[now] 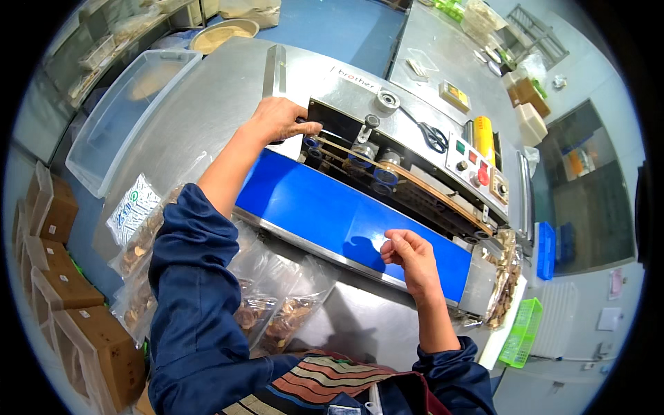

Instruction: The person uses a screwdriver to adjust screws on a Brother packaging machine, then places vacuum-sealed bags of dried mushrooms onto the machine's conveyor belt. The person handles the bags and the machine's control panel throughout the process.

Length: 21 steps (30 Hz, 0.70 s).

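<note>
A band sealing machine (422, 166) stands on the metal table, its belts and rollers exposed along the front. My left hand (278, 122) is curled at the machine's left end, thumb pointing toward the rollers. Whatever its fingers grip there is hidden. Along the machine's front runs a blue conveyor belt (304, 200). Above the belt's right part hovers my right hand (411, 261), fingers curled in toward the thumb with nothing visible in them; its shadow falls on the belt. Clear bags of dried brown slices (287, 321) lie below the belt's near edge.
Black scissors (434, 137) and a tape roll (387, 102) rest on top of the machine, by the control panel (474, 166). More filled bags (508, 277) sit at the belt's right end. A clear bin (131, 111) and cardboard boxes (104, 349) stand at left, a green basket (520, 332) at right.
</note>
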{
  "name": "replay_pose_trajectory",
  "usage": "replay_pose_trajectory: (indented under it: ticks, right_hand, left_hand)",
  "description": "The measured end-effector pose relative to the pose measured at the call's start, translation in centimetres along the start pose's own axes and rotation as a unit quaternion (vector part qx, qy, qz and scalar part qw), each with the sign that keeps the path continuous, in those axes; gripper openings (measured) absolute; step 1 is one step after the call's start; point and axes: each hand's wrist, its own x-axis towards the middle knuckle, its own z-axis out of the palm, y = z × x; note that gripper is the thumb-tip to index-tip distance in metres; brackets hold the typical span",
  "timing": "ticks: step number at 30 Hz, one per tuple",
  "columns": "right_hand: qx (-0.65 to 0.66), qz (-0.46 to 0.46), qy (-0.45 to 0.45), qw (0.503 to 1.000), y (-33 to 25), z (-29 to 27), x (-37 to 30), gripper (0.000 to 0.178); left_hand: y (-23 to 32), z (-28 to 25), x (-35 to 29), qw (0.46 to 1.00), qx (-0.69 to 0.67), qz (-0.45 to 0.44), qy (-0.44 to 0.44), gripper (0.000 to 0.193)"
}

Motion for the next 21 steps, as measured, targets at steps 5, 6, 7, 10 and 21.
replay_pose_trajectory:
  ticks: [5, 6, 7, 10, 21]
  right_hand:
    - [-0.127, -0.072, 0.037, 0.989, -0.2, 1.7, 2.7, 0.02]
    - [-0.202, -0.162, 0.112, 0.96, 0.2, 2.4, 3.8, 0.016]
    - [-0.292, -0.268, 0.148, 0.906, -0.3, 2.8, 5.0, 0.018]
    - [-0.551, -0.454, 0.25, 0.654, -3.3, 4.9, 8.7, 0.034]
    - [-0.744, -0.246, 0.211, 0.584, -5.6, 8.9, 13.9, 0.045]
  left_hand:
    - [-0.5, 2.0, -0.1, 0.992, -0.063, -0.09, 0.068, 0.061]
    - [-0.6, 2.4, -0.1, 0.989, -0.074, -0.1, 0.084, 0.061]
    - [-0.4, 2.5, -0.2, 0.988, -0.067, -0.098, 0.101, 0.061]
    - [-0.7, 3.1, -0.1, 0.984, -0.08, -0.109, 0.119, 0.06]
    - [-0.9, 3.4, -0.1, 0.98, -0.101, -0.118, 0.123, 0.058]
